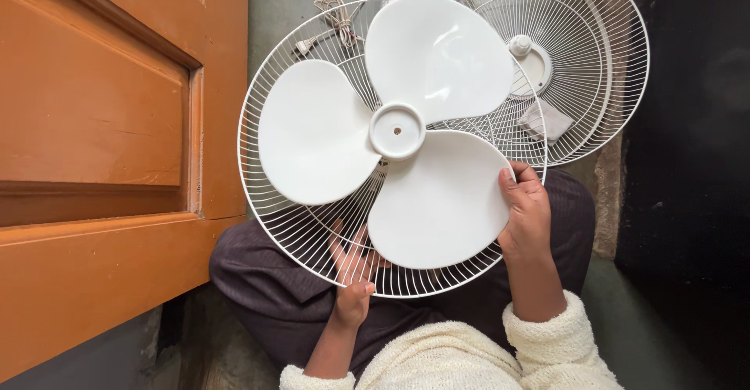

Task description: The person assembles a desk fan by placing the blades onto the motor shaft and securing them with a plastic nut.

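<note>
Gripping the wire fan guard (273, 202) at its lower rim, the left hand (353, 284) has fingers spread behind the wires; its thumb hooks over the front. Right hand (525, 214) is raised, pinching the edge of the white fan blade (394, 132).

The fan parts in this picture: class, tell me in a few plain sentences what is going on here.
A seated person holds a round white wire guard over their lap, with a white three-bladed fan blade lying in it. The left hand supports the guard from below at its near rim, fingers showing through the wires. The right hand grips the edge of the nearest blade. A second wire guard lies on the floor beyond, with a coiled power cord nearby and an orange wooden door on one side.
</note>
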